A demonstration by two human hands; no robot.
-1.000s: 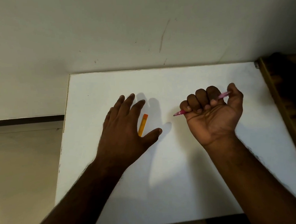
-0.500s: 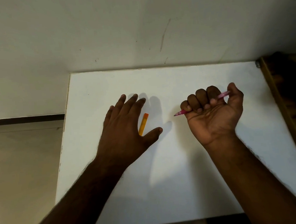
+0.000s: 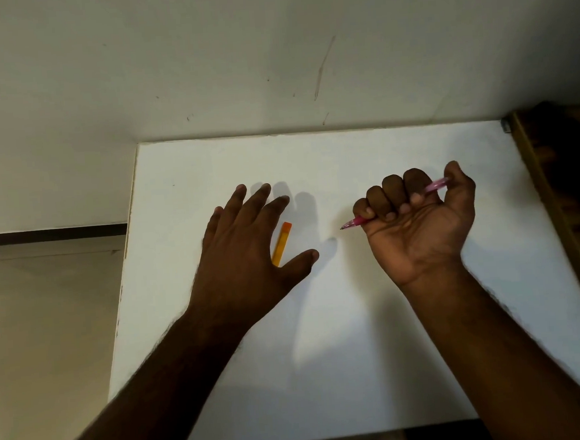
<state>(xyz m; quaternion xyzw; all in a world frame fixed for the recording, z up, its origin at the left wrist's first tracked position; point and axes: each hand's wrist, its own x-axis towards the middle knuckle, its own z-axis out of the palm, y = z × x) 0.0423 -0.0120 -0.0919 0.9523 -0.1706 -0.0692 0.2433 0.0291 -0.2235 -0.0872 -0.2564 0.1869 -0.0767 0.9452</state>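
A pink pen [image 3: 354,221] is gripped in my right hand [image 3: 419,226], fist turned palm up, with the tip sticking out to the left and the other end showing by the thumb. My left hand [image 3: 249,253] hovers palm down with fingers spread over the white table [image 3: 359,352]. An orange pen cap [image 3: 282,243] lies on the table between that hand's index finger and thumb; its lower end is hidden under the hand. I cannot tell whether the hand touches it.
A pale wall rises just behind the table's far edge. A dark wooden piece of furniture [image 3: 562,207] borders the table on the right. Left of the table lies a beige floor [image 3: 43,340].
My left hand has shifted slightly left and down over the orange cap. My right hand and the pink pen have stayed in place.
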